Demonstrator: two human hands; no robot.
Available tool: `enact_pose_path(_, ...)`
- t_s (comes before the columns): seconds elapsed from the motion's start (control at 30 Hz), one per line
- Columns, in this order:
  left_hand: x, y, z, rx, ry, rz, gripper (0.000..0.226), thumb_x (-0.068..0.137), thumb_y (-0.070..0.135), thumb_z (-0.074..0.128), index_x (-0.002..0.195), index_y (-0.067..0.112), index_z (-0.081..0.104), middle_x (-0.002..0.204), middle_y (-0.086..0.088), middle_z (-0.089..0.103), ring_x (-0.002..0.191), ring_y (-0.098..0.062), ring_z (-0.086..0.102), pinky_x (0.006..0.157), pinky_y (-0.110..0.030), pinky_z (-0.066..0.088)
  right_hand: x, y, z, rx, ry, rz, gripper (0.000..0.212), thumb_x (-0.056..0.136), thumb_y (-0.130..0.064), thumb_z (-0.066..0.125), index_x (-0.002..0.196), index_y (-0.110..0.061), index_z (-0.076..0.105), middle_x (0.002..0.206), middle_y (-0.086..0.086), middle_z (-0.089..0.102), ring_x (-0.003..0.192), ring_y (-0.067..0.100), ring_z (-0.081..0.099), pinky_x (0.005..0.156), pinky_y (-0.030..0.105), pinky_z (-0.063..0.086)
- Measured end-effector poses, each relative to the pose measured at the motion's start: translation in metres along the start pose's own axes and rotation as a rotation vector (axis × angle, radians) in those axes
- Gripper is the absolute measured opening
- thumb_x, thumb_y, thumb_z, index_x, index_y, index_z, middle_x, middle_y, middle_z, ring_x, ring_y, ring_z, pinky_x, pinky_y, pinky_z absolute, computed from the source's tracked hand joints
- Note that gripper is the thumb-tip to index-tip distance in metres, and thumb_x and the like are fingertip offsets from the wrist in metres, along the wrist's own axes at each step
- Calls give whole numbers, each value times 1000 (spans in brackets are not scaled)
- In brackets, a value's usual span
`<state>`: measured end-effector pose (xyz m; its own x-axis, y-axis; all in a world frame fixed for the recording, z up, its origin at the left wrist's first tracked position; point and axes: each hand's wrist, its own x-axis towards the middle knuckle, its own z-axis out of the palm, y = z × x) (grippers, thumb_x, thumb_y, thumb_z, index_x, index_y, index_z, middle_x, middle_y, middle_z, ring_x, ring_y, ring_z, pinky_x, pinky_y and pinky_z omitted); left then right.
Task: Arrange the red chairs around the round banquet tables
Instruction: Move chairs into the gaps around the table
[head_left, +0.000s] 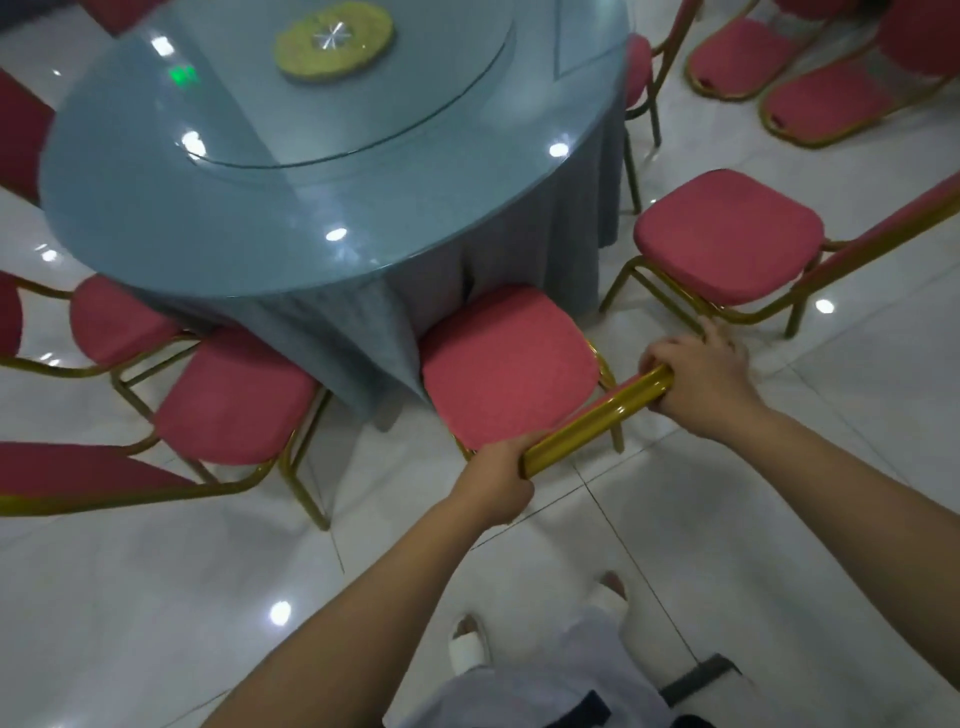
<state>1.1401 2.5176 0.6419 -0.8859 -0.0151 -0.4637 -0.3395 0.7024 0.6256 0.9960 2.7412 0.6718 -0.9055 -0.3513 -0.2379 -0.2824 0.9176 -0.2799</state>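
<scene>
Here, a left chair stands at the table's near edge, its backrest cut off by the frame. The left hand and right hand each grip the gold top rail of the middle chair, its seat front touching the tablecloth, front legs hidden. Narrow floor gaps flank it, open floor behind; a right chair stands near.

The round table is cut off at 12 o'clock, a red chair at 9 o'clock. The tablecloth hides the front legs of the held chair. The right hand is blurry.
</scene>
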Motion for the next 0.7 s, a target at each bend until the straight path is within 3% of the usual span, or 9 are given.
enact_pose_path(0.1,-37,-33,-13,52,14,-10,75,75,-3,50,128,49,54,89,16,57,85,-18,58,66,-29,50,-36,-36,23,98,-26,-33,26,76,-28,81,88,-39,61,125,-10,57,145,30,20,115,66,3)
enact_pose_path(0.27,-99,-103,-34,116,4,16,81,74,-1,48,132,55,49,97,13,62,90,-19,62,58,-17,39,-100,-103,59,194,-71,-78,27,74,-27,81,92,-40,67,117,-17,60,132,23,30,111,64,16)
enact_pose_path(0.37,-130,-138,-39,114,9,19,80,76,0,47,132,58,45,103,9,67,89,-19,63,61,-20,43,-125,-137,76,184,-79,-90,26,75,-31,81,95,-42,68,114,-19,59,128,19,30,110,62,18)
enact_pose_path(0.5,-154,-173,-51,96,-13,-5,85,75,0,47,129,64,37,85,27,54,79,-9,55,57,-19,39,-135,-174,89,174,-85,-79,24,77,-32,79,93,-45,67,109,-23,53,126,16,29,113,61,8)
enact_pose_path(0.6,-153,-193,-68,123,-3,-30,81,74,3,47,127,65,41,91,19,61,83,-11,60,58,-25,45,-125,-199,93,141,-83,-64,18,79,-33,78,93,-41,69,110,-22,54,125,16,30,112,61,6)
enact_pose_path(0.7,-138,-207,-90,97,21,-65,63,82,8,51,124,55,54,98,11,65,89,-15,62,74,-41,55,-107,-222,95,164,-58,-50,17,81,-30,76,87,-41,65,104,-20,53,119,18,33,105,48,15)
